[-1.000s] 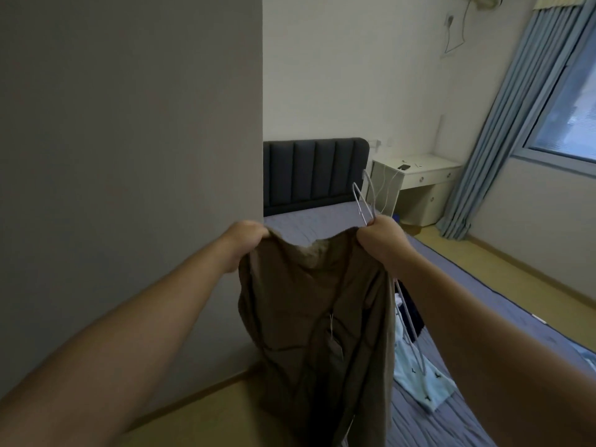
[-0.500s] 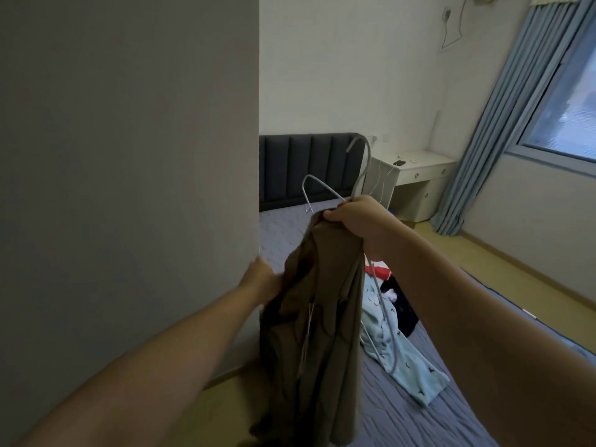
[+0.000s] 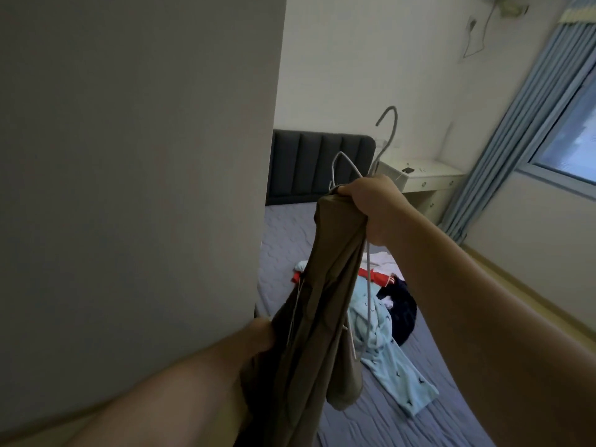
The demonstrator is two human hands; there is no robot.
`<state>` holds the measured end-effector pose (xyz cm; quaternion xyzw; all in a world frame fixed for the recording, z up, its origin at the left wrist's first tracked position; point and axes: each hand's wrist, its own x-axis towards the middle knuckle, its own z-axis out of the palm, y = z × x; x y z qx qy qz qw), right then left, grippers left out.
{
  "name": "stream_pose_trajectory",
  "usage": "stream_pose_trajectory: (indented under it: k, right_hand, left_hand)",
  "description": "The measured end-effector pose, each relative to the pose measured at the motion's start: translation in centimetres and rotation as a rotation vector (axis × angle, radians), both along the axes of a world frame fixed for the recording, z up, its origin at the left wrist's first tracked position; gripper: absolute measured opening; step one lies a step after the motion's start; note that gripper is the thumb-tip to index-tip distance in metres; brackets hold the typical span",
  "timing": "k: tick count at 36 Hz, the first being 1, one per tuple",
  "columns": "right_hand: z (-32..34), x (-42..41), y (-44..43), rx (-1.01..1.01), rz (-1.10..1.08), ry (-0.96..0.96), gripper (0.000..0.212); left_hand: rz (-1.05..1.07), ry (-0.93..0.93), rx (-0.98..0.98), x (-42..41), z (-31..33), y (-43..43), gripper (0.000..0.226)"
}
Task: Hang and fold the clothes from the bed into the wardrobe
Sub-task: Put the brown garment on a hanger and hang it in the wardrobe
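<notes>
Above the bed's (image 3: 283, 240) left edge, the right hand (image 3: 375, 208) is clenched round the top of a brown garment (image 3: 325, 285) and a wire hanger (image 3: 388, 137), whose hook rises over the knuckles. Lower down, the left hand (image 3: 259, 333) touches the hanging cloth. Its fingers are hidden behind the fabric, so I cannot tell their curl. On the mattress just beyond lie a light blue garment (image 3: 387, 366), a red garment (image 3: 377, 276) and a dark garment (image 3: 403, 306). A grey panel (image 3: 129, 156) stands close on the left, and bare mattress runs to the headboard (image 3: 316, 162).
</notes>
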<state>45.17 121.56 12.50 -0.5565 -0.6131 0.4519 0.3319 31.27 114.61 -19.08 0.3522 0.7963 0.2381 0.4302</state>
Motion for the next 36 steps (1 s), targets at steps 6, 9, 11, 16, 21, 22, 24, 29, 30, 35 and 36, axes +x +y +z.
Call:
stream_pose_trajectory:
  k: [6, 9, 11, 16, 21, 22, 24, 29, 30, 35, 36]
  right_hand:
    - [-0.6, 2.8, 1.3, 0.125, -0.097, -0.061, 0.012]
    - [-1.3, 4.0, 1.9, 0.203, -0.072, -0.202, 0.014]
    - [-1.9, 4.5, 2.1, 0.235, -0.047, -0.325, 0.013]
    - [-3.7, 5.6, 2.9, 0.233, -0.024, -0.468, 0.012]
    - [-5.9, 6.9, 3.7, 0.198, 0.015, -0.6, 0.019]
    - [-6.4, 7.1, 3.9, 0.186, 0.025, -0.626, 0.018]
    - [-7.2, 7.4, 4.1, 0.161, 0.045, -0.691, 0.012]
    - [-8.9, 7.4, 4.7, 0.109, 0.052, -0.75, 0.01]
    - [-9.2, 7.3, 4.7, 0.107, 0.059, -0.761, 0.005]
    - [-11.0, 5.9, 3.8, 0.146, 0.029, -0.586, 0.015]
    - [-11.3, 5.5, 3.5, 0.155, 0.033, -0.516, 0.013]
  left_hand:
    - [0.246, -0.024, 0.026, -4.1, 1.9, -0.1, 0.034]
    - [0.421, -0.187, 0.055, -5.9, 2.2, 0.3, 0.037]
    - [0.431, -0.196, 0.106, -6.5, 2.5, 0.5, 0.039]
    - [0.239, 0.011, 0.294, -6.4, 6.8, 1.4, 0.03]
    - [0.008, 0.443, 0.502, -6.2, 13.9, 2.1, 0.014]
    - [-0.025, 0.508, 0.535, -6.0, 15.4, 2.1, 0.013]
    - [-0.093, 0.615, 0.61, -5.6, 18.1, 2.1, 0.011]
    - [-0.158, 0.862, 0.65, -4.6, 23.6, 2.4, 0.013]
    - [-0.163, 0.914, 0.592, -4.4, 24.4, 2.6, 0.019]
    - [-0.178, 0.884, 0.374, -3.8, 26.9, 3.7, 0.053]
    - [-0.176, 0.875, 0.384, -3.6, 27.2, 3.8, 0.054]
